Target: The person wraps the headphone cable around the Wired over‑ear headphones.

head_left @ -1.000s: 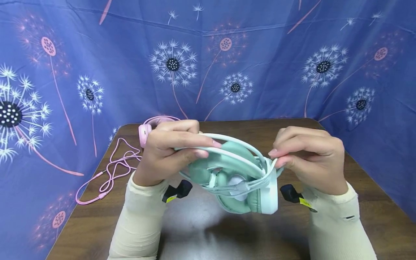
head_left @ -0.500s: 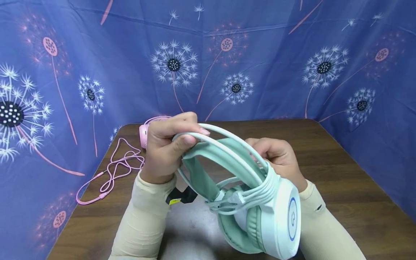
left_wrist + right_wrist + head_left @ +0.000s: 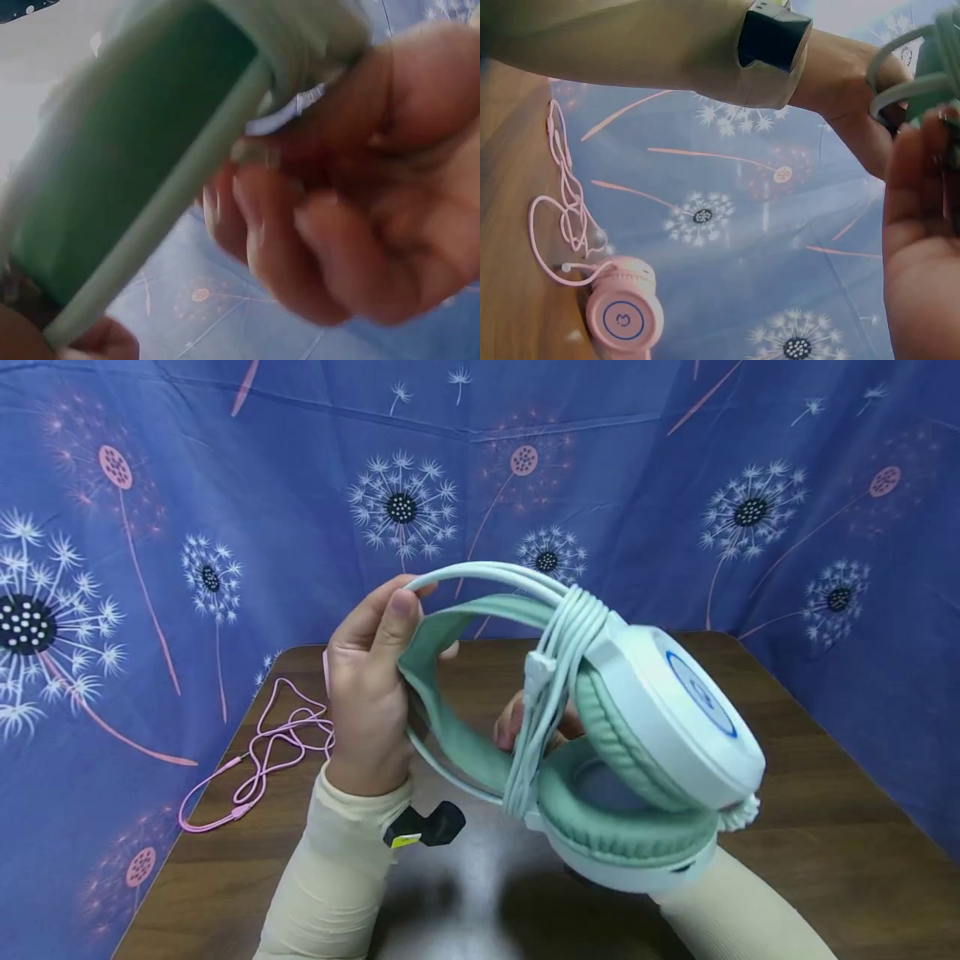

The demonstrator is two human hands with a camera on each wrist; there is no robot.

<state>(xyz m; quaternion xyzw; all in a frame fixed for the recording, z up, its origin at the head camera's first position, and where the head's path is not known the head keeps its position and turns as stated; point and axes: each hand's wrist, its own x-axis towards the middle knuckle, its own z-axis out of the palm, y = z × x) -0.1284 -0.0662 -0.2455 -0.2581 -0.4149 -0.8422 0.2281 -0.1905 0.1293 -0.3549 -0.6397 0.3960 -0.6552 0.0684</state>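
Head view: hands (image 3: pixel 371 693) grasping mint headset (image 3: pixel 600 727); brown table (image 3: pixel 825 827); blue dandelion curtains (image 3: pixel 150 527).

The left hand (image 3: pixel 360 195) curls its fingers (image 3: pixel 262 217) round a blurred green headband (image 3: pixel 127 172). Blue patterned cloth (image 3: pixel 225 315) lies behind.

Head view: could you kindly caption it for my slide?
Two hands hold a mint-green, cable-wrapped over-ear headset above a brown wooden table.
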